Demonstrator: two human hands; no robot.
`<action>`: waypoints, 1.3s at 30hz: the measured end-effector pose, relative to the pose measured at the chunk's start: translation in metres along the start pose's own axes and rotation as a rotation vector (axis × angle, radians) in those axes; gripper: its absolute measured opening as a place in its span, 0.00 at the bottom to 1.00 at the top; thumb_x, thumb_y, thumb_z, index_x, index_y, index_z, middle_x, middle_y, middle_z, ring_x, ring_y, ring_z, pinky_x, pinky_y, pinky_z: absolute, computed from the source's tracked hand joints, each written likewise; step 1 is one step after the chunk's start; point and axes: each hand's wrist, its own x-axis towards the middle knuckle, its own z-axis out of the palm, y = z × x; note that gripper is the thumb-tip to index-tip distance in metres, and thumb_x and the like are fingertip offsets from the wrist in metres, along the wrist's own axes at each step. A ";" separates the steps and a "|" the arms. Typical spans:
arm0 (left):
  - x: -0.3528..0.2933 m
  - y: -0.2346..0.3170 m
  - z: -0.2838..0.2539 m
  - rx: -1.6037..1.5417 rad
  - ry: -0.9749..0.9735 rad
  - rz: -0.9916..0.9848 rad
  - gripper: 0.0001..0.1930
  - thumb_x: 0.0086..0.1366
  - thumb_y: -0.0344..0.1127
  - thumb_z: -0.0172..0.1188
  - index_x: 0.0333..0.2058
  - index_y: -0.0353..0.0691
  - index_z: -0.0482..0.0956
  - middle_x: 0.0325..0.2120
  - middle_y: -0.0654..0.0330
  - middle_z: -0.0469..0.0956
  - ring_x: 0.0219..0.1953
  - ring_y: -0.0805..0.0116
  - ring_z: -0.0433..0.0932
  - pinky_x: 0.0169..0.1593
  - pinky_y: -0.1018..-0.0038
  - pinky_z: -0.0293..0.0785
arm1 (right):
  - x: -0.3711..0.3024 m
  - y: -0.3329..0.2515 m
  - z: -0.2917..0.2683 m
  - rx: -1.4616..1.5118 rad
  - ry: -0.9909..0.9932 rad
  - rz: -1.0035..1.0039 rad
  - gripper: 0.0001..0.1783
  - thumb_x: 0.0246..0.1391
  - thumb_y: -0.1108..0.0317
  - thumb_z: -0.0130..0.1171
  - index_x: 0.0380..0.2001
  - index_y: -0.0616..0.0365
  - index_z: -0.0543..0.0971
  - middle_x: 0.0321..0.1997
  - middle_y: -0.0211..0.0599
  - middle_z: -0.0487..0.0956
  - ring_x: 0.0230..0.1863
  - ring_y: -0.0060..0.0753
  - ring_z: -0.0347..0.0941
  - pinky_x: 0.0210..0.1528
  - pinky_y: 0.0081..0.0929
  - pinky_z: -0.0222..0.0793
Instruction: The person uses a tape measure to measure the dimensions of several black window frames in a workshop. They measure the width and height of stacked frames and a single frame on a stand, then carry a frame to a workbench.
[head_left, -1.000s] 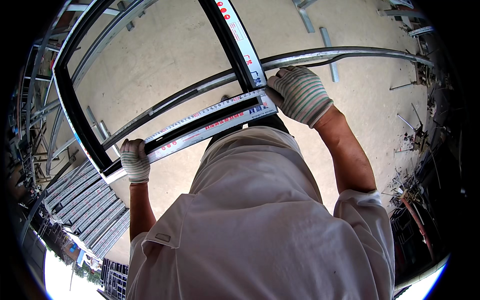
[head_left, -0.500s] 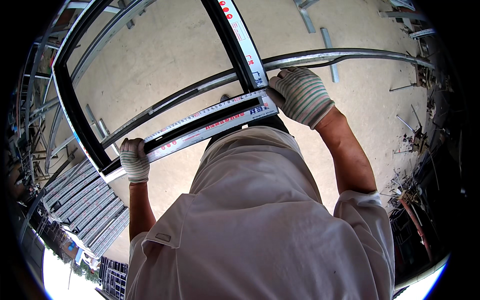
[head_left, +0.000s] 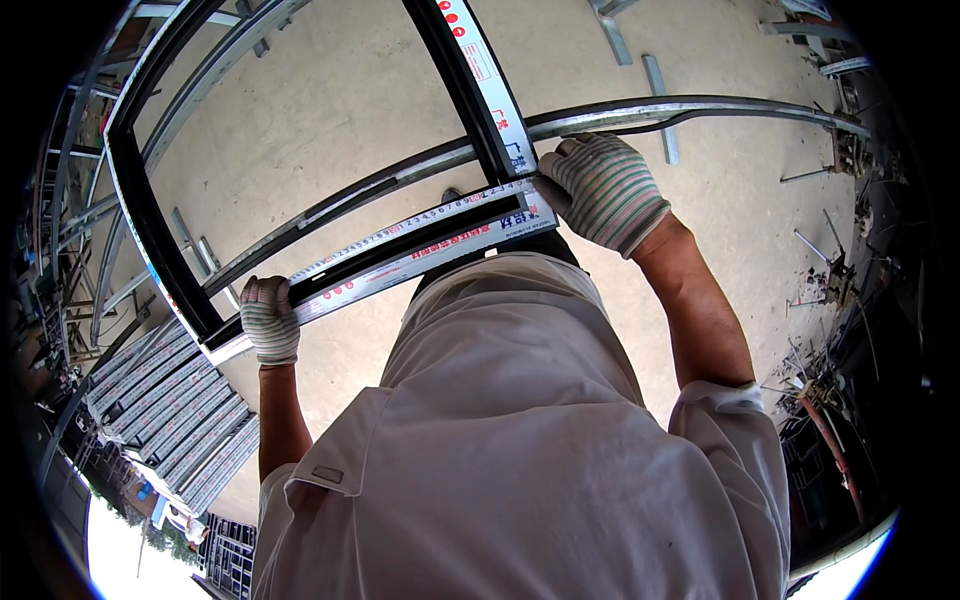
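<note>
A rectangular window or door frame (head_left: 497, 95) of black profiles, with printed white film on its faces, lies in front of me. Along its near rail stretches a white tape measure (head_left: 400, 230), its blade running between my two hands. My left hand (head_left: 269, 322), in a striped knit glove, is closed at the blade's left end by the frame's near left corner; what its fingers cover is hidden. At the near right corner, my gloved right hand (head_left: 607, 192) is closed with its thumb and fingers at the tape's other end.
Long metal rails (head_left: 700, 104) support the frame from below. Bundled wrapped profiles (head_left: 180, 420) are at the left. Metal racks (head_left: 75, 200) line the left edge. Loose metal bars (head_left: 660, 110) lie on the concrete floor (head_left: 740, 230); clutter with thin rods (head_left: 835, 265) stands at the right.
</note>
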 end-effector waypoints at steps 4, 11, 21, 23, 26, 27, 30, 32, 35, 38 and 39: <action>-0.001 -0.001 0.001 -0.001 -0.001 0.004 0.01 0.68 0.28 0.60 0.35 0.40 0.80 0.30 0.56 0.80 0.36 0.51 0.80 0.60 0.52 0.74 | -0.001 -0.001 -0.001 0.004 -0.015 0.013 0.14 0.64 0.55 0.58 0.37 0.53 0.83 0.36 0.39 0.84 0.43 0.45 0.81 0.50 0.43 0.76; 0.000 -0.001 0.001 0.002 -0.010 0.004 0.02 0.68 0.28 0.59 0.35 0.41 0.79 0.29 0.56 0.79 0.36 0.52 0.79 0.59 0.52 0.75 | -0.001 -0.001 0.000 0.005 0.037 -0.002 0.13 0.63 0.56 0.59 0.36 0.54 0.83 0.34 0.39 0.83 0.41 0.44 0.81 0.49 0.41 0.76; -0.001 -0.002 0.002 0.000 -0.007 -0.003 0.01 0.68 0.28 0.60 0.35 0.40 0.80 0.29 0.55 0.79 0.36 0.52 0.80 0.59 0.52 0.75 | -0.001 0.001 0.003 0.030 0.095 -0.024 0.11 0.60 0.59 0.62 0.34 0.55 0.83 0.30 0.40 0.80 0.37 0.44 0.79 0.45 0.41 0.74; -0.001 -0.002 0.002 -0.001 -0.009 0.002 0.02 0.68 0.28 0.60 0.35 0.40 0.80 0.30 0.55 0.79 0.36 0.52 0.80 0.59 0.52 0.75 | -0.001 0.001 0.003 0.032 0.096 -0.028 0.10 0.60 0.59 0.62 0.34 0.55 0.83 0.30 0.41 0.81 0.37 0.45 0.79 0.45 0.41 0.74; -0.001 -0.001 0.002 -0.004 -0.010 0.002 0.02 0.68 0.28 0.60 0.35 0.40 0.80 0.30 0.56 0.79 0.36 0.52 0.80 0.59 0.53 0.75 | -0.002 0.001 0.003 0.029 0.096 -0.029 0.10 0.60 0.59 0.62 0.34 0.55 0.82 0.30 0.41 0.81 0.38 0.46 0.79 0.46 0.41 0.74; -0.001 -0.001 0.002 -0.004 -0.011 0.002 0.02 0.68 0.28 0.60 0.35 0.40 0.80 0.30 0.56 0.79 0.36 0.52 0.80 0.59 0.53 0.75 | -0.002 0.001 0.003 0.028 0.095 -0.029 0.11 0.60 0.59 0.62 0.34 0.55 0.82 0.30 0.41 0.81 0.38 0.46 0.79 0.46 0.41 0.74; -0.002 -0.002 0.002 0.001 -0.008 0.005 0.02 0.68 0.27 0.60 0.35 0.40 0.80 0.30 0.56 0.79 0.36 0.52 0.80 0.59 0.53 0.75 | -0.001 0.001 0.003 0.022 0.084 -0.024 0.11 0.61 0.59 0.61 0.34 0.54 0.82 0.31 0.41 0.81 0.38 0.46 0.79 0.46 0.42 0.74; -0.001 -0.001 0.002 0.001 -0.010 0.003 0.02 0.68 0.28 0.60 0.35 0.41 0.80 0.30 0.56 0.79 0.36 0.52 0.80 0.58 0.53 0.75 | -0.001 0.001 0.003 0.017 0.080 -0.024 0.11 0.61 0.58 0.61 0.34 0.54 0.83 0.31 0.41 0.81 0.38 0.46 0.79 0.46 0.42 0.74; 0.000 -0.001 0.002 0.001 -0.014 0.002 0.02 0.68 0.28 0.60 0.35 0.41 0.79 0.29 0.56 0.79 0.35 0.52 0.79 0.58 0.54 0.75 | -0.001 0.001 0.004 0.014 0.080 -0.027 0.11 0.61 0.58 0.61 0.34 0.54 0.83 0.31 0.41 0.81 0.38 0.46 0.79 0.46 0.41 0.74; 0.000 0.000 0.002 -0.003 -0.011 0.002 0.02 0.68 0.27 0.60 0.34 0.41 0.79 0.29 0.56 0.79 0.35 0.52 0.79 0.58 0.54 0.75 | -0.001 0.001 0.004 0.017 0.085 -0.028 0.11 0.61 0.58 0.62 0.34 0.54 0.83 0.30 0.41 0.81 0.37 0.46 0.79 0.46 0.41 0.75; 0.001 0.000 0.002 -0.006 -0.010 0.002 0.02 0.68 0.27 0.60 0.34 0.41 0.79 0.29 0.56 0.79 0.35 0.52 0.79 0.58 0.54 0.75 | -0.001 0.002 0.004 0.020 0.088 -0.029 0.11 0.61 0.59 0.62 0.34 0.54 0.83 0.30 0.41 0.81 0.37 0.46 0.79 0.46 0.41 0.75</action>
